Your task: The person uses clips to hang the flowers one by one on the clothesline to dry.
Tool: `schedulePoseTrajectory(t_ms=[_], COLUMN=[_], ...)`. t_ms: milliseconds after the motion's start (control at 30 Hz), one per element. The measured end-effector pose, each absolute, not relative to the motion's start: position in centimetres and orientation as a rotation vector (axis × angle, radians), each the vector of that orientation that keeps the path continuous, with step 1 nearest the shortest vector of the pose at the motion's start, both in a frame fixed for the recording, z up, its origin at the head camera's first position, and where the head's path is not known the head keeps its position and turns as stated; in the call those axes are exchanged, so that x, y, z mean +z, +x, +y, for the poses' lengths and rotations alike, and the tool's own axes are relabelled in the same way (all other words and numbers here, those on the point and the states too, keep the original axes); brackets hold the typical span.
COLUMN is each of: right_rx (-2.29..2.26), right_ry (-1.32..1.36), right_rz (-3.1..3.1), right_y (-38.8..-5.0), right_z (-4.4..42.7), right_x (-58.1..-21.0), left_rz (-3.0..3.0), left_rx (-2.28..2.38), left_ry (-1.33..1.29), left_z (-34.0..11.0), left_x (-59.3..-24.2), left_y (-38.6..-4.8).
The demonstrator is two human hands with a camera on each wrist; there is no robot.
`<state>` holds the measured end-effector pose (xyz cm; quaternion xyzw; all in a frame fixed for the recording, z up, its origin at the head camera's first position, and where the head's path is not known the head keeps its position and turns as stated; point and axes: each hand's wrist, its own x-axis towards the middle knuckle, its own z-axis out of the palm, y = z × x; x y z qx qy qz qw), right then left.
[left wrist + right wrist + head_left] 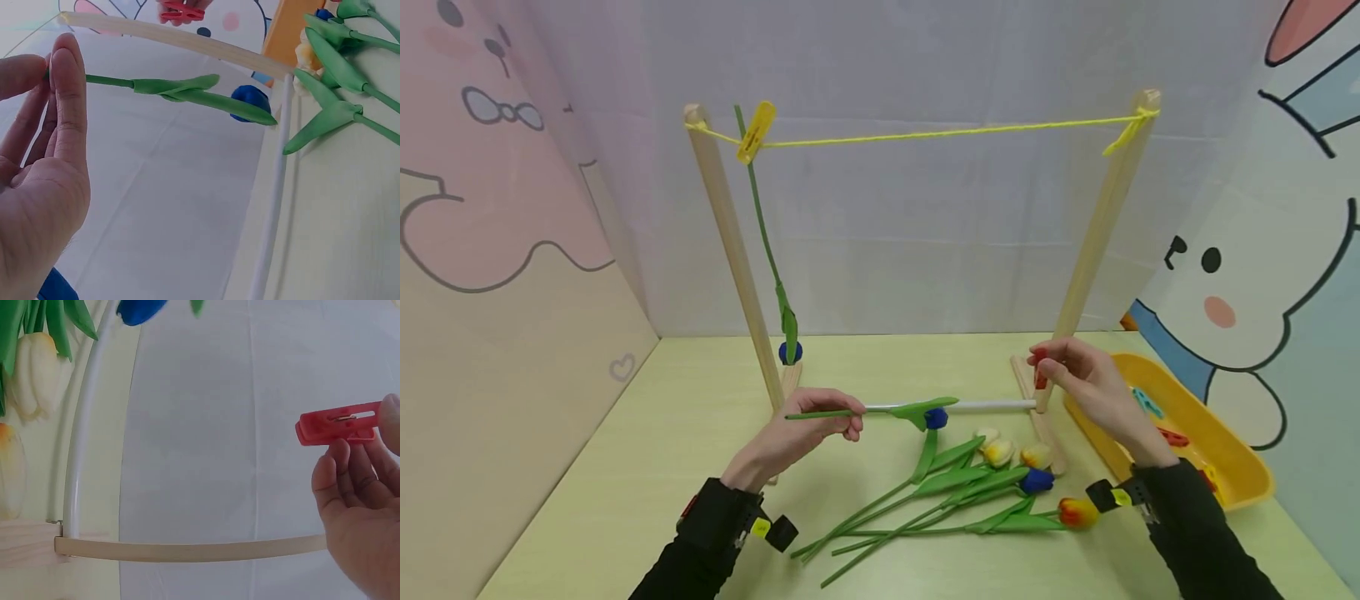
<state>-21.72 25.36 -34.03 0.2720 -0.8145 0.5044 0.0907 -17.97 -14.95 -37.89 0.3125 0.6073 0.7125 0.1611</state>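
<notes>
My left hand pinches the green stem of a blue artificial tulip between thumb and fingers; the flower points right, held roughly level above the table. In the left wrist view the tulip's blue bloom is partly behind its leaf. My right hand holds a red clothespin by its end, thumb on one side and fingers on the other. Another blue tulip hangs head down from the yellow string, clipped by a yellow clothespin near the left post.
Two wooden posts carry the string, joined low down by a white rod. Several tulips in blue, cream and orange lie on the table. A yellow tray with several clothespins stands at the right.
</notes>
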Motion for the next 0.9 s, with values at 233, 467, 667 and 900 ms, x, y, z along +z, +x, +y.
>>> schedulePoseTrajectory(t_ms=[233, 467, 667, 900], right_rx=[1.485, 1.348, 1.250, 1.150], right_ry=[0.867, 0.852, 0.921, 1.027], right_rz=[-2.269, -2.145, -1.997, -1.865], right_y=[-22.8, -23.6, -24.6, -25.4], right_z=[24.7, 23.0, 21.4, 19.6], right_x=[-32.3, -30.0, -28.0, -25.7], left_rz=[1.808, 2.082, 2.224, 2.296], left_rx=[2.086, 2.094, 2.105, 2.108], left_ry=[0.995, 0.927, 0.850, 0.801], left_z=[-15.0, -14.6, -14.1, -13.7], left_x=[-36.2, -34.5, -32.5, -30.7], left_y=[-18.4, -19.4, -20.0, -20.5])
